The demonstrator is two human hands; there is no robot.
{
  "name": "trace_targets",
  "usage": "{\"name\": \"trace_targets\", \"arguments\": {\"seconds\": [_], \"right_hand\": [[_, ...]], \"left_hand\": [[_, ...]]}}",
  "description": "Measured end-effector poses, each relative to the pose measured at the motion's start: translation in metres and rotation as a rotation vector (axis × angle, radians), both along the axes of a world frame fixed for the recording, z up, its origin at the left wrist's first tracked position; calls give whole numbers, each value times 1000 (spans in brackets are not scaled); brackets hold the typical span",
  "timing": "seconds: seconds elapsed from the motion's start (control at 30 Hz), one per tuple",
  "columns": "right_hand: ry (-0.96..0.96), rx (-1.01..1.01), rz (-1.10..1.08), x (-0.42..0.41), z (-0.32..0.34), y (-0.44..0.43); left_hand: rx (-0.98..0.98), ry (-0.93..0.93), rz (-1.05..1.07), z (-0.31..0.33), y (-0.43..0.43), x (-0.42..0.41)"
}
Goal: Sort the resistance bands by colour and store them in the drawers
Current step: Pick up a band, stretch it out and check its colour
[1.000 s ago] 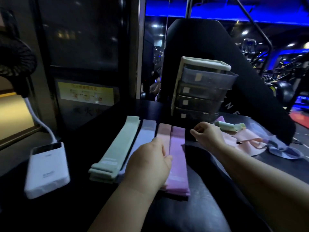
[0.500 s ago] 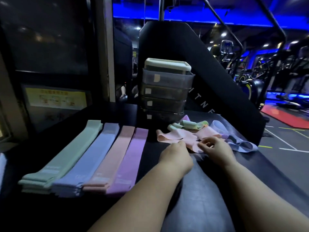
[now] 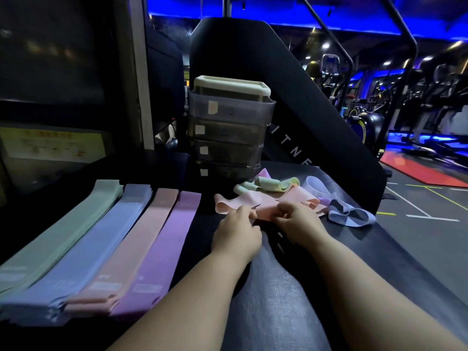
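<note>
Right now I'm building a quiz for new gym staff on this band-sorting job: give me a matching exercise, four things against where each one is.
Things
1. green stack
2. purple stack
3. loose pink band
4. drawers

Places
A. pinched by the left hand and right hand
B. leftmost sorted stack
C. upright at the back
D. rightmost sorted stack

Pairs: 1-B, 2-D, 3-A, 4-C

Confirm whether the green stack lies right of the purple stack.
No, the green stack lies leftmost, the purple stack rightmost.
</note>
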State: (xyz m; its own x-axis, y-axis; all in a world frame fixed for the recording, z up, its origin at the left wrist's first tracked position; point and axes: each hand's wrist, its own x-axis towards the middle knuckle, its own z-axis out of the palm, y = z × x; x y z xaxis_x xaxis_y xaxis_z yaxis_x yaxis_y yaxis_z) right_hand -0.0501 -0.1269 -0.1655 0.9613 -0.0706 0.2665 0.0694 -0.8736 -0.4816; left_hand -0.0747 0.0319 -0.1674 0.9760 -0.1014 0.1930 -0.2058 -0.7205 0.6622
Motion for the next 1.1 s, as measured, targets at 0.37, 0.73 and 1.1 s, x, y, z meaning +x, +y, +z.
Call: {"name": "trace_targets", "arguments": {"seconds": [0.37, 0.73, 1.1], "right_hand": [[131, 417, 348, -35, 18, 5], [-21, 543, -10, -29, 27, -32], [248, -73, -148, -29, 18, -19]], "left_hand": [[-152, -101, -60, -10, 5, 4], [-43, 38, -198, -2, 12, -22], [-67, 195, -371, -5, 9, -29]]}}
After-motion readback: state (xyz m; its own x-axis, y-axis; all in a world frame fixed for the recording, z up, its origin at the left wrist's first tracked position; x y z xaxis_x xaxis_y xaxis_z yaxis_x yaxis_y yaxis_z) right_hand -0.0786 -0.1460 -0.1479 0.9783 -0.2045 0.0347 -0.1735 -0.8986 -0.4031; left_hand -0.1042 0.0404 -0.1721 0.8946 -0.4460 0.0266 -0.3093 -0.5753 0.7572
